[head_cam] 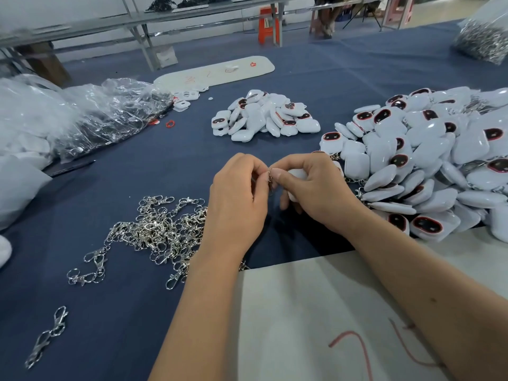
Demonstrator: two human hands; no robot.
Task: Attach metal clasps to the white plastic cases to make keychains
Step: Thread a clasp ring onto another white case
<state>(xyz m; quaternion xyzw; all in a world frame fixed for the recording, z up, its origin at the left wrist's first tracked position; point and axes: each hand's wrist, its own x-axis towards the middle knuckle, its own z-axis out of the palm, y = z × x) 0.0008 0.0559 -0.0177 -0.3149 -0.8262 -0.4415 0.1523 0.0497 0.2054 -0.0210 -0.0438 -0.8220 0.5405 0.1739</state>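
My left hand (239,193) was raised just above the blue cloth (137,298), back towards me, its fingers curled in and pinching a small metal clasp (270,178) at the fingertips. My right hand (313,188) met it there, thumb and forefinger pressed to the same clasp while the other fingers wrapped one white plastic case (297,176), mostly hidden in my palm. Both forearms ran in from the near edge, the right one crossing a white sheet (302,312) marked with red lines.

One loose heap of silver clasps (165,229) lay just left of my left wrist, too tangled to count; two more clasps (48,335) lay apart near the lower left corner. I could see two piles of cases: a small pile (265,116) beyond my hands and a large pile (428,160) to the right, touching my right hand's side. Clear plastic bags (96,114) lay at the far left, and one bag of metal parts (483,37) at the far right corner
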